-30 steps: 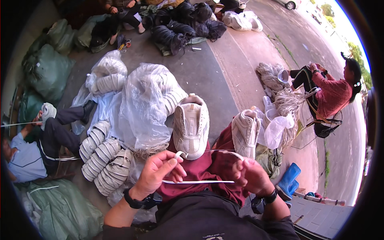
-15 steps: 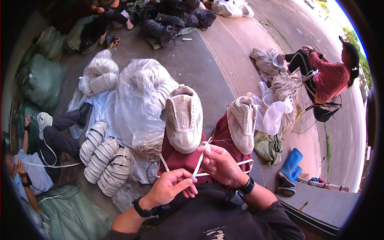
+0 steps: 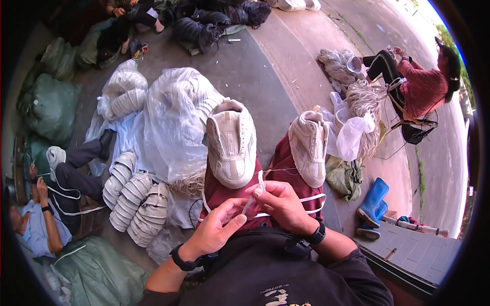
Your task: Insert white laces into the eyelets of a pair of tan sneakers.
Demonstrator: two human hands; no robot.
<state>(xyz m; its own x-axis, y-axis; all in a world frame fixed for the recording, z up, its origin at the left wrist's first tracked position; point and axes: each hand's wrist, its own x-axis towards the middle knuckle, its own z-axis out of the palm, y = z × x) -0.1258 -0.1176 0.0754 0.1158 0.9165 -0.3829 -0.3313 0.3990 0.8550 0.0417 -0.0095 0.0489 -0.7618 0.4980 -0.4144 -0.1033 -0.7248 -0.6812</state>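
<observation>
both hands, left hand (image 3: 217, 229) and right hand (image 3: 278, 204), grip closed on a flat white lace (image 3: 251, 203) below a cream mesh shoe (image 3: 232, 143).

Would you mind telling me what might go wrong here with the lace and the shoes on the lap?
1. The left shoe is perched on the knee, not held; a tug on the lace may tip it off.
2. The right shoe also rests unheld and could slide off.
3. The lace loops across the lap beneath the left hand and right hand; it may tangle.
</observation>
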